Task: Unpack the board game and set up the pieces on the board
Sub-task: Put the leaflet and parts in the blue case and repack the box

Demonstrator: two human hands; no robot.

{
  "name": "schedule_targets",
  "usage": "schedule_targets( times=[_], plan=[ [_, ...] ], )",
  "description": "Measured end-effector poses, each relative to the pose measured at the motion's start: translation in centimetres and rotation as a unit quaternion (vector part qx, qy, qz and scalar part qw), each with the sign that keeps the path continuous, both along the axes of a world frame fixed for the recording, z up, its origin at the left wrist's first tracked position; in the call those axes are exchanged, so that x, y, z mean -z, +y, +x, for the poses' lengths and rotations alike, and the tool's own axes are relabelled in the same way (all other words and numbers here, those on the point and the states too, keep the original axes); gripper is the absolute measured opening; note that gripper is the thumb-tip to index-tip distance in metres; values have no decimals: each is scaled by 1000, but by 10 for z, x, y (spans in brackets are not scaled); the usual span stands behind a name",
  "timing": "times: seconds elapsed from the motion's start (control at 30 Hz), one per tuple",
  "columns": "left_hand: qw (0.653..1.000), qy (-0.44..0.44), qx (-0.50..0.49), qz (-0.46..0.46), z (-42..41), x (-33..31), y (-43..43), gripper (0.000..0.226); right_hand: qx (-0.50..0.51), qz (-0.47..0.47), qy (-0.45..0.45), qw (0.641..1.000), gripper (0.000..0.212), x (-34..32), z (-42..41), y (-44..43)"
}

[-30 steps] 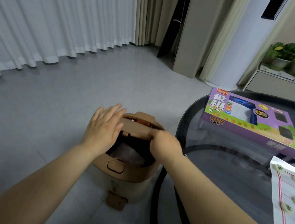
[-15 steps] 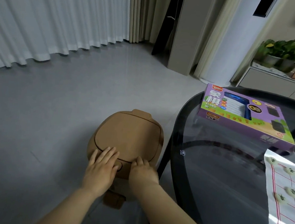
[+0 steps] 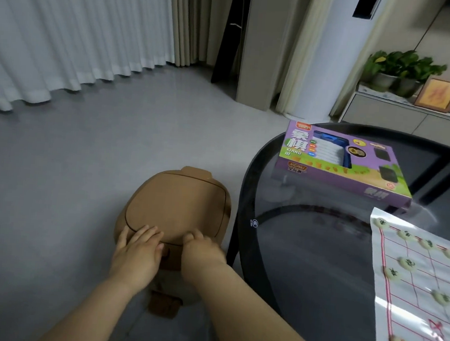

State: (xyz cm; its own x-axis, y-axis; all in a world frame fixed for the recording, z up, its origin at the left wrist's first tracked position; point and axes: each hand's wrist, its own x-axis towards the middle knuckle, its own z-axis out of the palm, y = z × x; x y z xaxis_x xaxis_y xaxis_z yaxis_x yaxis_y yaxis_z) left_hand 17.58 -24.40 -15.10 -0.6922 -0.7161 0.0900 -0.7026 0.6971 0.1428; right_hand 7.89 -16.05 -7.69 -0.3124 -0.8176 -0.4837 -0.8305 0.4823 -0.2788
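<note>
Two hands on the bin point(image 3: 121, 222), which stands on the floor just left of the table point(image 3: 246, 199). Left hand point(image 3: 136, 255): flat, fingers straight, resting on the front edge of the closed lid point(image 3: 178, 207), holding nothing. Right hand point(image 3: 202, 250): fingers bent at the same edge, touching the lid; grasp or mere press, cannot tell. Box point(image 3: 340, 166) lies flat at the table's far-left rim. Board point(image 3: 424, 293) spread on the table's right side, near the box. Pale round pieces point(image 3: 407, 263) sit on its red grid.
</note>
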Motion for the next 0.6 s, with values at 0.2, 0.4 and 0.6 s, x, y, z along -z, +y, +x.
schedule_targets(
  times=[0.2, 0.4, 0.6],
  plan=[
    [986, 145, -38, 78, -18, -63, 37, 37, 11, -208, 22, 978, 43, -64, -2, 32],
    [945, 277, 103, 137, -63, -129, 117, 32, 80, -325, 64, 940, 33, -112, -34, 115],
    [937, 263, 177, 146, -109, -130, 189, 25, 113, -311, 105, 938, 31, -138, -68, 219]
  ],
)
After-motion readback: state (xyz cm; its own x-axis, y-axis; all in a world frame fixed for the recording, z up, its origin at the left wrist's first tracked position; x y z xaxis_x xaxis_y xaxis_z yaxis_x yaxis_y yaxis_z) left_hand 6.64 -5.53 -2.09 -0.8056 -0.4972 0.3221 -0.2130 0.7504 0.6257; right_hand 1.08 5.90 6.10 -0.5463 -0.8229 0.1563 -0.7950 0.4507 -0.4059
